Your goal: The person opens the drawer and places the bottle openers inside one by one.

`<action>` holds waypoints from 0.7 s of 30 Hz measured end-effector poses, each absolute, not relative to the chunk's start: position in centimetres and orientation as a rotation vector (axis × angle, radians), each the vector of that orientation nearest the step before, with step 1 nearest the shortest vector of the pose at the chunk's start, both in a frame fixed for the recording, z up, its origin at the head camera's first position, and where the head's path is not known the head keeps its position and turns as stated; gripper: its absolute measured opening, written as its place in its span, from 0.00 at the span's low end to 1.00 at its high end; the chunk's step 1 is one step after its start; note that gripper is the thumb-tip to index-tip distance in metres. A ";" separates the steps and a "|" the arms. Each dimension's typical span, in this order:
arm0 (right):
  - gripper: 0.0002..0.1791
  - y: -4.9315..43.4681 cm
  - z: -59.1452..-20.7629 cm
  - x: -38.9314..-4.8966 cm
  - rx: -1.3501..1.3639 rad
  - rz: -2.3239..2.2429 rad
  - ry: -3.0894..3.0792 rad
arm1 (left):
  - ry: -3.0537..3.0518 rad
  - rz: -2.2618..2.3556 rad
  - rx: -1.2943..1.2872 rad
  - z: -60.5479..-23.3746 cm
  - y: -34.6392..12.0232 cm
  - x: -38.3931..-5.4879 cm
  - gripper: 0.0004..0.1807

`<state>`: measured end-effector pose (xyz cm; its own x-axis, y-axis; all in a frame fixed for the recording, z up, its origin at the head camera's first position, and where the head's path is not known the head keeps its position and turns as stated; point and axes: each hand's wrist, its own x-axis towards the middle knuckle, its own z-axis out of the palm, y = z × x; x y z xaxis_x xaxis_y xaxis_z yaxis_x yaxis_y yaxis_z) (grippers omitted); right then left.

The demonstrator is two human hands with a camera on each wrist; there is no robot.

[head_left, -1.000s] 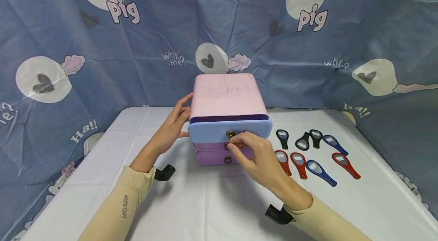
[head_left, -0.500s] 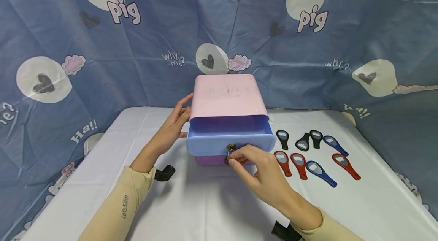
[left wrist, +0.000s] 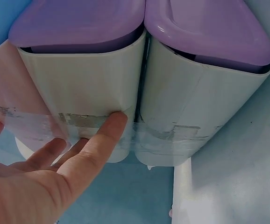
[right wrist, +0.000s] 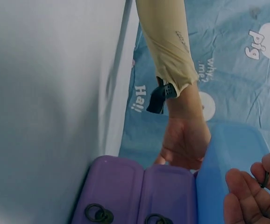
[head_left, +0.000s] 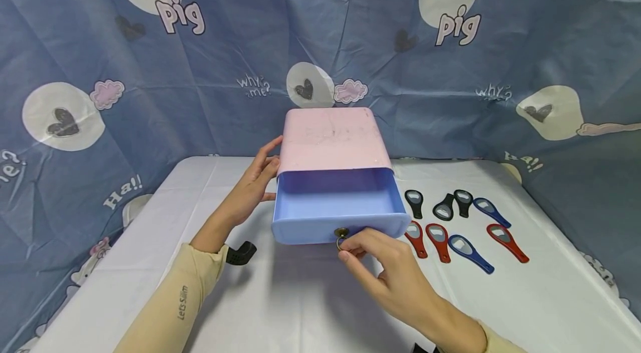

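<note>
A small drawer cabinet with a pink top (head_left: pixel 333 138) stands on the table. Its blue top drawer (head_left: pixel 302 230) is pulled far out, and the inside that shows holds nothing. My right hand (head_left: pixel 395 278) pinches the ring pull (head_left: pixel 340 244) on that drawer's front between thumb and forefinger. Against the cabinet's left side rests my left hand (head_left: pixel 245 194), fingers extended. In the left wrist view, its fingertips touch the cabinet's side by a strip of clear tape (left wrist: pixel 165 135). Two purple drawers (right wrist: pixel 114 182) with ring pulls appear in the right wrist view, pushed in.
Right of the cabinet lie several magnifying glasses: black (head_left: pixel 414 202), red (head_left: pixel 438 241) and blue (head_left: pixel 471 253) ones. A white cloth (head_left: pixel 280 308) covers the table. Behind it hangs a blue printed curtain (head_left: pixel 225 63).
My right hand has drawn the blue drawer out toward me by its ring pull, from nearly closed to far out. The left hand has stayed on the cabinet's side.
</note>
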<state>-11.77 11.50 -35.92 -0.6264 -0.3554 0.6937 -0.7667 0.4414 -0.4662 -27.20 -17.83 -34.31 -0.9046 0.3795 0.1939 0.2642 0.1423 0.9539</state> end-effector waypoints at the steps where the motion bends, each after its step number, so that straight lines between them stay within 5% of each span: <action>1: 0.09 11.6 -35.9 -11.6 0.946 1.076 -2.197 | 2.303 1.889 0.651 -34.3 -17.8 -27.2 0.32; 21: 0.08 11.8 -36.1 -10.4 0.975 1.087 -2.221 | 2.314 1.880 0.641 -34.2 -17.7 -27.1 0.32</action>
